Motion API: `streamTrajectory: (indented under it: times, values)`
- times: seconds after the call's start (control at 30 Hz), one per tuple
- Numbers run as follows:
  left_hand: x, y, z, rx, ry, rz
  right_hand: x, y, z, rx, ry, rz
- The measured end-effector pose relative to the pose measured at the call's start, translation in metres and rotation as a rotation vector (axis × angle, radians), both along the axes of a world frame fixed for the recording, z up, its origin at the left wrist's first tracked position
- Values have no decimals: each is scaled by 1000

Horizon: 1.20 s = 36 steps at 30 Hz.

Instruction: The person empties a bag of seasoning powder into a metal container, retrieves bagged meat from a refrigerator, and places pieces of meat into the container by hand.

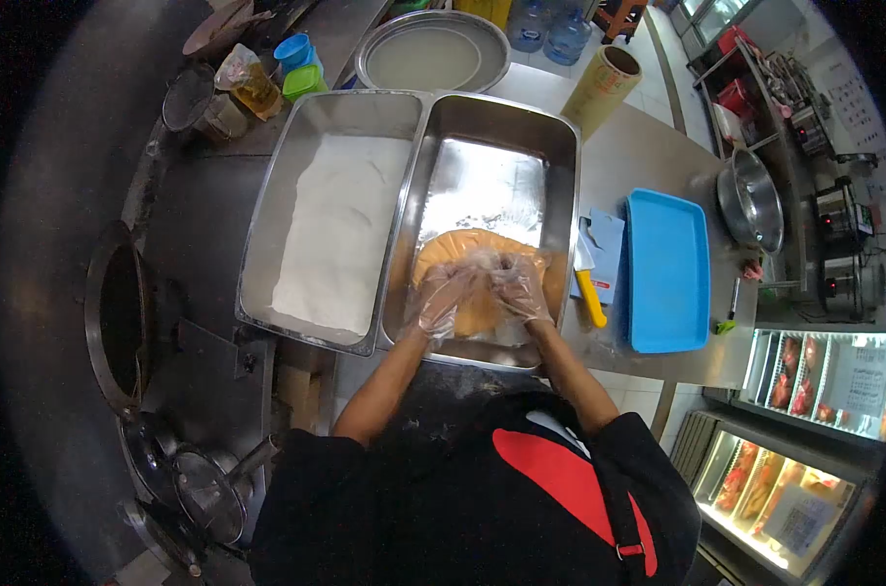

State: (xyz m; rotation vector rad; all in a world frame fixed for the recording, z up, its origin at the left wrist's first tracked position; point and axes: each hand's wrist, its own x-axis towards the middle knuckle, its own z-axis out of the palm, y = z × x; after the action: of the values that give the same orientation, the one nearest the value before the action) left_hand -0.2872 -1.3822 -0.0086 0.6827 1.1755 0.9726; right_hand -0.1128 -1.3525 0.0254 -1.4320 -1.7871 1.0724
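Note:
Both hands wear clear plastic gloves. My left hand (445, 296) and my right hand (517, 285) come close together over a clear plastic bag (475, 256) with orange-brown contents, their fingers bunched on its gathered plastic. The bag lies in the near half of a deep steel pan (570, 166), whose far half shows bare shiny metal. Directly left is a second steel pan (257, 244) holding white powder (340, 225). Bag folds partly hide the fingertips.
Right of the pans lie a knife with a yellow handle (591, 299) and blue trays (668, 269). A film roll (604, 90) stands behind them, a steel bowl (750, 202) farther right. A round tray (433, 59) sits beyond the pans; a wok (119, 317) is at left.

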Motion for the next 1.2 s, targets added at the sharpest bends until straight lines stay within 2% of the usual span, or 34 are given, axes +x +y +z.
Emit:
streamTrajectory:
  times: [0.1, 0.2, 0.3, 0.33, 0.4, 0.43, 0.53, 0.63, 0.7, 0.8, 0.9, 1.0, 1.07, 1.13, 1.2]
  values:
    - [14, -1, 25, 231, 84, 90, 1, -6, -26, -48, 312, -1]
    - [8, -1, 0, 343, 355, 41, 13, -5, -23, -315, 202, -28]
    - [3, 7, -16, 346, 472, -52, 15, 13, -17, -522, 433, -135]
    - [4, 4, -18, 382, 507, -29, 16, 13, -11, -534, 614, -106]
    - [12, 1, 17, 460, 577, 20, 11, 19, 20, -534, 424, -60]
    - [14, 0, 17, 432, 572, 40, 9, 23, 27, -531, 329, -36]
    - [16, -3, 12, 383, 589, 88, 6, 33, 2, -536, 270, -76]
    - [13, -6, -1, 434, 603, 111, 13, 27, -30, -515, 656, -34]
    - [17, -10, 3, 488, 521, 141, 12, 16, -23, -549, 727, -102]
    - [20, -13, 18, 547, 727, 129, 6, 8, -28, -519, 801, -169]
    - [22, -12, 28, 584, 809, 113, 7, 3, -35, -442, 815, -163]
    - [26, -8, 11, 571, 528, 191, 11, 3, -25, -426, 746, -117]
    - [18, -7, 8, 623, 684, 4, 17, 3, -17, -447, 708, -103]
    - [9, -2, 11, 883, 1065, -154, 19, 5, -13, -480, 704, -93]
    - [4, 4, 15, 1346, 1670, -293, 23, 8, -10, -488, 632, -80]
